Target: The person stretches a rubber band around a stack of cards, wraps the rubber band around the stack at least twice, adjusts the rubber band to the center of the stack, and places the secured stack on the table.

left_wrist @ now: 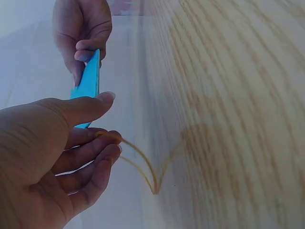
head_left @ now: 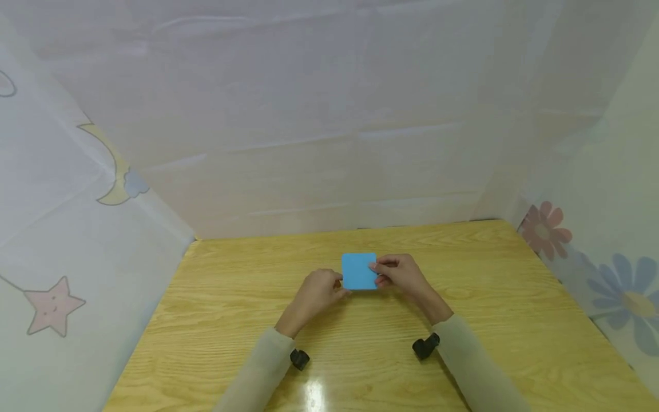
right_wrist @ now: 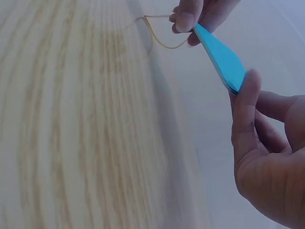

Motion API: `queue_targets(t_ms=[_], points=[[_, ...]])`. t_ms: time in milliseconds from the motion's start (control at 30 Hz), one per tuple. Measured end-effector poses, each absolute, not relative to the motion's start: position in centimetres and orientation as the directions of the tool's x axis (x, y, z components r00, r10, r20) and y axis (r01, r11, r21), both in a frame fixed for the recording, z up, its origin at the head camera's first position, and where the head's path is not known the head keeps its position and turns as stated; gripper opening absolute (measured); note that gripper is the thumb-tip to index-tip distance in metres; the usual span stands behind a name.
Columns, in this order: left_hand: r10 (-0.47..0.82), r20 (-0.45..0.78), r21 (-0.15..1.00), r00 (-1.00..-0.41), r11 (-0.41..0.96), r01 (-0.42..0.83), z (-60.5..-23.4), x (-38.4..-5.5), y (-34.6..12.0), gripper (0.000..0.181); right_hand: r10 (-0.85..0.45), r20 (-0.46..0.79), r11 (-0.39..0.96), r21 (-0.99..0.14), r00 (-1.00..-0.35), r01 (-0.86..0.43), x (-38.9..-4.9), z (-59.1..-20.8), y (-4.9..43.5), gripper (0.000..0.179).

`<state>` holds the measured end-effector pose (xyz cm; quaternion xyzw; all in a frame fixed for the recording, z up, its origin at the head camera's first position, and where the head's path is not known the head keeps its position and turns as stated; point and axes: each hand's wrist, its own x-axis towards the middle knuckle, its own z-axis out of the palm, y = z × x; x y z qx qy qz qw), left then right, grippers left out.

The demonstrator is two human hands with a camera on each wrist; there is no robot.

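Observation:
A thin stack of square blue cards point(head_left: 358, 271) with rounded corners is held between both hands. My right hand point(head_left: 404, 276) pinches its right edge, thumb on the face and fingers behind. At the opposite edge, my left hand point(head_left: 320, 287) pinches the cards near the lower corner, as the left wrist view shows with the thumb over the blue cards point(left_wrist: 87, 88). A thin yellowish rubber band point(left_wrist: 148, 164) hangs in a loop from the left fingertips. In the right wrist view the rubber band point(right_wrist: 167, 46) stretches beside the layered edge of the cards point(right_wrist: 224, 62).
The wood-grain table point(head_left: 206, 343) spreads under both forearms. A pale cloth wall point(head_left: 309, 143) rises behind it, with printed side walls showing a star point(head_left: 55, 306) on the left and flowers point(head_left: 630, 300) on the right. Small black cameras point(head_left: 425, 347) sit at the wrists.

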<state>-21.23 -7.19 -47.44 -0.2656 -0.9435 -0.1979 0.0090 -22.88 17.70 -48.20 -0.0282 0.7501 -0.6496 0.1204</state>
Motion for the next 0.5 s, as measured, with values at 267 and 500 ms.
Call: queue_targets(t_ms=[267, 500], points=[[0.526, 0.168, 0.188, -0.834, 0.813, 0.551, -47.22, -20.97, -7.05, 0.025, -0.245, -0.16, 0.137, -0.982, -0.956, 0.129, -22.69, -47.7, 18.26, 0.042], [0.524, 0.17, 0.181, -0.835, 0.816, 0.549, -47.29, -20.83, -6.9, 0.017, -0.239, -0.104, 0.274, -0.961, -0.965, 0.035, -22.7, -47.68, 18.67, 0.046]])
